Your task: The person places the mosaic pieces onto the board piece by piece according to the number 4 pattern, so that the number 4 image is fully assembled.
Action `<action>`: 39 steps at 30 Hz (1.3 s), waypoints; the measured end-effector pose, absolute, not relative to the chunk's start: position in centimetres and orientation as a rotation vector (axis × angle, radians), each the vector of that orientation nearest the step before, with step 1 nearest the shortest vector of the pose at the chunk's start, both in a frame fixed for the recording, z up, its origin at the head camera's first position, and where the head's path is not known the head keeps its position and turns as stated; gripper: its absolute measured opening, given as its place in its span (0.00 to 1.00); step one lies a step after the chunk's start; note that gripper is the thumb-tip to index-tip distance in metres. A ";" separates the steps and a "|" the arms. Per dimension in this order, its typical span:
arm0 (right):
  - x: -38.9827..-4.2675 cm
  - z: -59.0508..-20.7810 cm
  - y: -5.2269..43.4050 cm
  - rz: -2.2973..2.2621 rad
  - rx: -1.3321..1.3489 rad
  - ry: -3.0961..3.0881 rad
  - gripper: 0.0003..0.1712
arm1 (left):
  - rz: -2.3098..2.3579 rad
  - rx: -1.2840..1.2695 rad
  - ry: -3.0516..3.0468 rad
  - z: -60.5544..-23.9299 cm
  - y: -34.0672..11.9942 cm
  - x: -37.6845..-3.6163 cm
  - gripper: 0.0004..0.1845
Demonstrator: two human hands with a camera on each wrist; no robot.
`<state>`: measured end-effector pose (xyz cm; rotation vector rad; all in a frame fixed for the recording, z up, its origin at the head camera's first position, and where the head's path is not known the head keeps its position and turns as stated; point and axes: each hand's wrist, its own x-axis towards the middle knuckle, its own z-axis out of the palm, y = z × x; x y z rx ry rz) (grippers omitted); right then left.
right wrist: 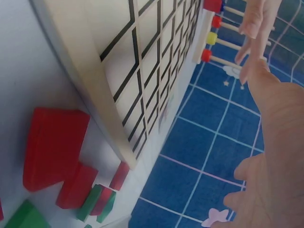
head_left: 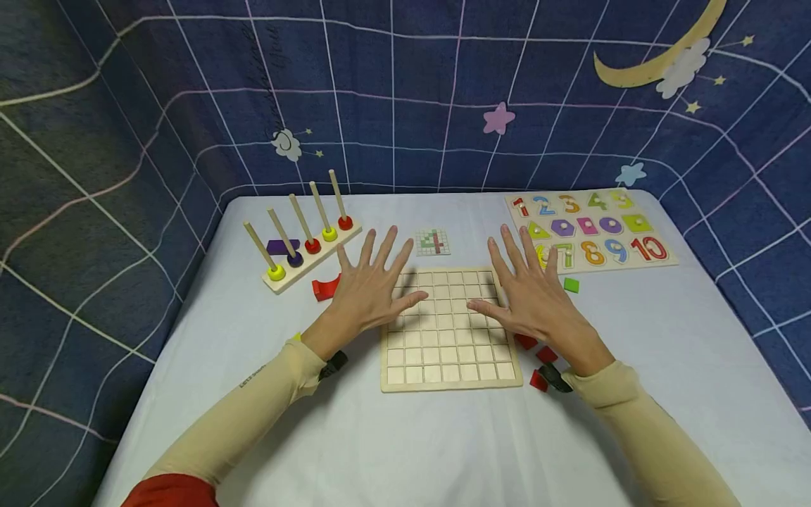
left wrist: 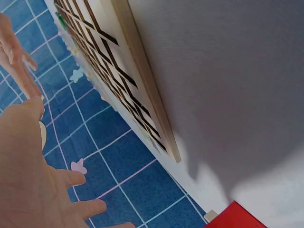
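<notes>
Wooden and pale, the grid board (head_left: 451, 329) lies flat on the white table (head_left: 405, 436) in the middle of the head view, and all its square cells look empty. Both hands hover over its upper half with fingers spread wide and holding nothing: the left hand (head_left: 367, 290) over the upper left corner, the right hand (head_left: 531, 296) over the upper right corner. From these pictures I cannot tell if the palms touch the wood; in the wrist views they seem lifted above it.

Just right of the board, partly under the right wrist, lie several red pieces (head_left: 535, 355), and one green square (head_left: 571, 284) lies a little higher. A small pattern card (head_left: 434, 241) lies just above the board.

At the upper left stands the peg rack (head_left: 303, 243) with coloured rings, and a red curved block (head_left: 327, 287) lies beside it. At the upper right lies the number puzzle (head_left: 592, 229).

To do this step well, I judge the hands should part outward slowly and stay high, so that the sleeves do not sweep the red pieces or push the board askew. The card must stay in view for checking.
</notes>
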<state>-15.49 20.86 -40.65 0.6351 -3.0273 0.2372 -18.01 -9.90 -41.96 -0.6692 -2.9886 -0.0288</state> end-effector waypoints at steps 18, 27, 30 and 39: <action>-16.9 -40.3 22.8 0.441 0.757 -2.991 0.52 | -0.226 -0.876 -2.983 -41.6 -11.0 -17.1 0.52; -19.3 -40.8 26.5 0.668 0.771 -3.038 0.22 | -0.420 -1.174 -3.039 -42.7 -12.9 -15.9 0.61; -20.0 -41.3 26.7 0.683 0.738 -3.031 0.14 | -0.389 -1.191 -3.089 -42.8 -13.2 -15.7 0.68; -21.1 -42.0 26.3 0.588 0.644 -3.148 0.10 | -0.305 -1.141 -3.327 -42.7 -13.3 -15.8 0.75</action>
